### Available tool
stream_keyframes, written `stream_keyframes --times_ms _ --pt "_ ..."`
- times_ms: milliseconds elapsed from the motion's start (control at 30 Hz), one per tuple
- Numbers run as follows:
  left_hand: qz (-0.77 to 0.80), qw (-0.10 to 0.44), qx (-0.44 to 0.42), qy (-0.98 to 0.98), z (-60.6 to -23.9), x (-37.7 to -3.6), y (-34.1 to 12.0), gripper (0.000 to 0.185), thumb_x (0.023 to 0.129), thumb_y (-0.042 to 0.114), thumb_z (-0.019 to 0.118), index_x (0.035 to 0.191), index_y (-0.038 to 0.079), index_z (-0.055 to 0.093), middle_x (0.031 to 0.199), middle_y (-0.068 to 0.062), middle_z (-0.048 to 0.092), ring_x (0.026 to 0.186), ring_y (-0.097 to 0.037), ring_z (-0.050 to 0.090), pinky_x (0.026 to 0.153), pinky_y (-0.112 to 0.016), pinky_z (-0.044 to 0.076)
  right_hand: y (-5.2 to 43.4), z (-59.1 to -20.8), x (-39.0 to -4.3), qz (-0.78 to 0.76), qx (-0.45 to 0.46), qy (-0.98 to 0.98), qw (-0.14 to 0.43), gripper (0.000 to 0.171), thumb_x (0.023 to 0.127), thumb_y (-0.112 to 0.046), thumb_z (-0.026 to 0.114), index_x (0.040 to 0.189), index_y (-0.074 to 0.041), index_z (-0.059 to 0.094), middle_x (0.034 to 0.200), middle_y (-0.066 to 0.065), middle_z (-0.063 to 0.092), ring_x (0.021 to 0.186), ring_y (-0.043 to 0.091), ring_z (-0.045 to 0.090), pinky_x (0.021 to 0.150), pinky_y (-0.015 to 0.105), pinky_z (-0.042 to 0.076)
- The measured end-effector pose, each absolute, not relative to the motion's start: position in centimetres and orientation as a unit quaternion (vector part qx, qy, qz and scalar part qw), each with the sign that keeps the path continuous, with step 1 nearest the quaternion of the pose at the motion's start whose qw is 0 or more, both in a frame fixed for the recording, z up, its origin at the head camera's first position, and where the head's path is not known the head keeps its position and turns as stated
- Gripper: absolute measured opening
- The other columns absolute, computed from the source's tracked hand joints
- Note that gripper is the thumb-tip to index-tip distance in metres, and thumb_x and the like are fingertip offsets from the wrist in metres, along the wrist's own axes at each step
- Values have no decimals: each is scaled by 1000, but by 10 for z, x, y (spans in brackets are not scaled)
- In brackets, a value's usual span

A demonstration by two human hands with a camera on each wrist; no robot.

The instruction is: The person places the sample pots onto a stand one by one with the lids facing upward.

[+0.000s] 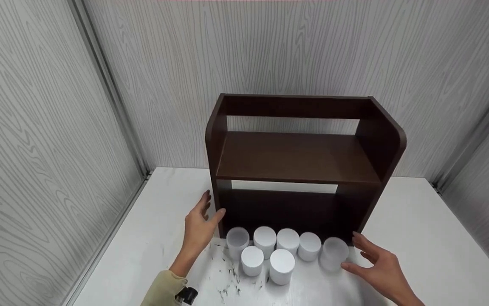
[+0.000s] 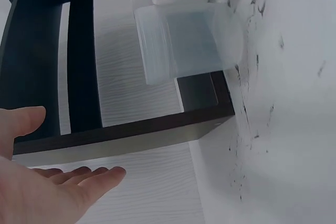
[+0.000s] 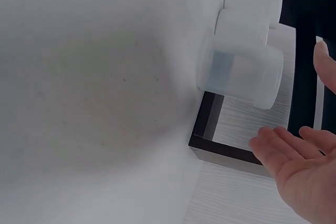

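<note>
From the head view I see my left hand (image 1: 200, 227) with fingers spread, beside the left upright of the dark wooden shelf unit (image 1: 299, 161) that stands at the back of the white desk (image 1: 422, 242); I cannot tell if it touches the wood. My right hand (image 1: 378, 265) is open, fingers loosely apart, just beside the frosted jar (image 1: 333, 253) at the right end of the row. Seven jars stand before the shelf unit, five behind and two white ones (image 1: 281, 265) nearer me; both shelves hold nothing.

Left wrist view: the palm (image 2: 47, 195) lies flat and empty by the shelf's foot, a translucent jar (image 2: 186, 40) beyond, apparently empty.

Right wrist view: the fingers (image 3: 281, 148) are extended, apart from the frosted jar (image 3: 241, 72), gripping nothing.
</note>
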State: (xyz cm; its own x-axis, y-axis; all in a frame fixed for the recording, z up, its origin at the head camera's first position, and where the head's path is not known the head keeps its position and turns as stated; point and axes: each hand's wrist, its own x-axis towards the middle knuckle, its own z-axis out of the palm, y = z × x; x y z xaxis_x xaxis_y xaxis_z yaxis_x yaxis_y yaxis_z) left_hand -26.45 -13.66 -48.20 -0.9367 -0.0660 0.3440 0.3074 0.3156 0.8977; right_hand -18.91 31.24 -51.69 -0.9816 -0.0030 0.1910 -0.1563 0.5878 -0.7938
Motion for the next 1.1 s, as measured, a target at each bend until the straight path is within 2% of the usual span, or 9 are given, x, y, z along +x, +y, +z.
stream_keyframes --times_ms 200,433,600,833,1100 --pt "-603 143 -63 -783 -482 -275 -133 74 101 16 71 160 -7 33 163 -27 36 145 -44 43 114 -58 39 313 -517 -195 447 42 -891 70 88 80 -33 94 152 -3 55 148 15 60 135 33 58 105 34 50" --pt "-609 138 -52 -780 -481 -283 -128 69 101 13 71 159 -4 38 161 -23 42 144 -42 45 114 -56 39 311 -519 -202 445 64 -890 81 85 79 -32 96 149 -3 58 144 12 64 132 30 61 105 31 50" --pt "-611 146 -45 -777 -480 -288 -125 67 99 11 71 157 -5 42 158 -25 46 142 -43 47 113 -49 42 313 -521 -208 464 74 -880 76 84 78 -25 96 147 2 59 145 14 63 128 32 63 103 35 51" --pt "-622 153 -44 -767 -478 -294 -124 66 98 7 71 156 -6 42 152 -28 51 141 -40 50 110 -44 45 316 -526 -217 496 105 -861 41 79 78 -18 96 144 5 60 146 21 60 128 36 62 101 36 53" --pt "-613 160 -35 -773 -477 -297 -123 65 97 7 71 155 -7 44 147 -28 56 138 -41 53 110 -46 46 317 -529 -224 489 123 -863 12 78 80 -23 94 144 7 59 143 27 60 125 43 63 99 39 55"
